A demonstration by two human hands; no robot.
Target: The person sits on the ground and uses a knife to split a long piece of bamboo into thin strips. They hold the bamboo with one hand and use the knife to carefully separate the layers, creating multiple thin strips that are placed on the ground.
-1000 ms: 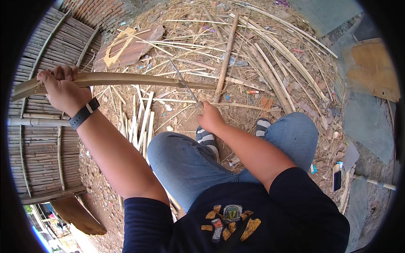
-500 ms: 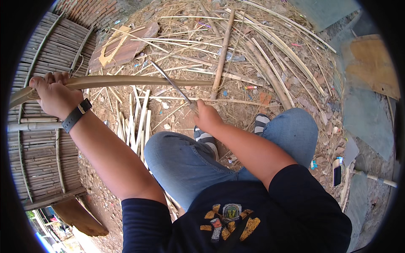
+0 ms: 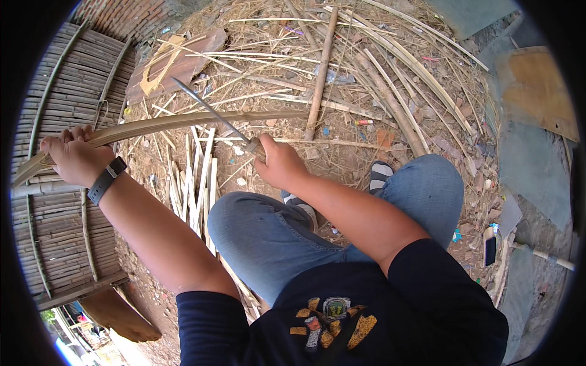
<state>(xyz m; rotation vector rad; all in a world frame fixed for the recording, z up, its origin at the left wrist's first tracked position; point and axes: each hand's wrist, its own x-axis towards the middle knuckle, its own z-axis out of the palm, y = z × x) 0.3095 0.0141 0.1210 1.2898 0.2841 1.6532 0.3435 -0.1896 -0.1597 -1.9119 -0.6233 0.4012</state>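
My left hand [image 3: 79, 160], a dark watch on its wrist, is closed around a long split bamboo strip [image 3: 183, 124] near its left end. The strip runs to the right, and its far tip lies by a round pole on the ground. In my right hand [image 3: 282, 163] is the handle of a long-bladed knife [image 3: 210, 108]. Its narrow blade slants up and left and crosses the strip near the middle; whether the edge cuts into it I cannot tell.
Thin bamboo strips [image 3: 194, 174] lie left of my knees, and more are strewn ahead. A round pole [image 3: 322, 73] lies among them. On the left stands a bamboo slat panel [image 3: 55, 235]; grey sheets [image 3: 531, 177] and a phone [image 3: 489, 251] are at right.
My right hand has moved left with the knife, so the blade crosses the strip farther left. My left hand has dropped slightly, and the strip's left part sits lower.
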